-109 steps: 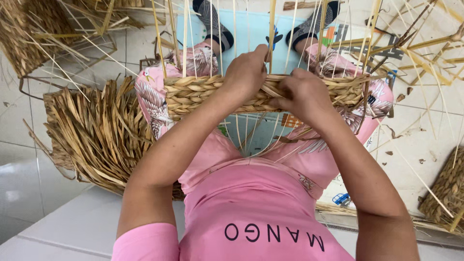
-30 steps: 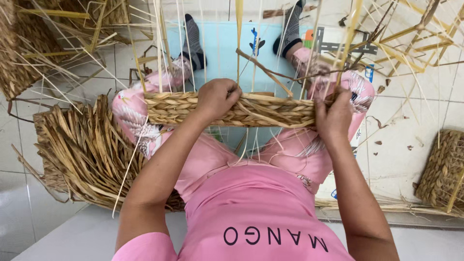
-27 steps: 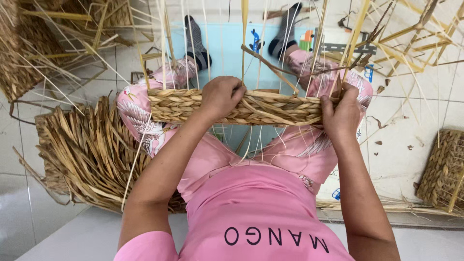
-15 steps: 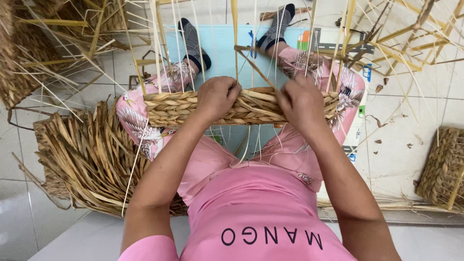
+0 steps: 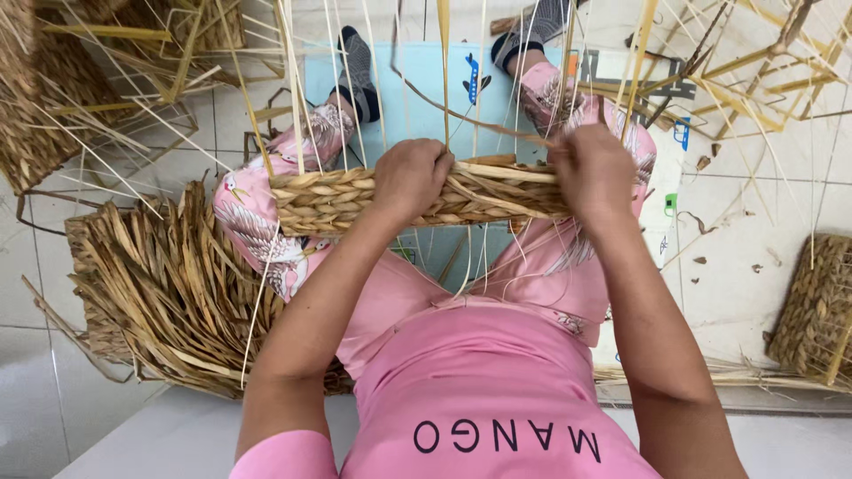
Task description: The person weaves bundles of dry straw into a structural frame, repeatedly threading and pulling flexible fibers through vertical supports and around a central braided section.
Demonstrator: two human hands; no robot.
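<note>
Far left on the tiled floor (image 5: 53, 293): loose pile of dry flat straw strips (image 5: 169, 284), rough, fibrous. Across my knees sits the half-woven basket band (image 5: 337, 200), tan braided rush, thin pale upright stakes (image 5: 293, 80) sticking out the top. My left hand (image 5: 410, 180) curls closed over the band's top edge near the middle. My right hand (image 5: 593, 168) pinches strands at its right end. Likely light, springy, a bit brittle; best gripped on the woven rim, not the stakes. Far right: finished woven basket (image 5: 812, 310).
</note>
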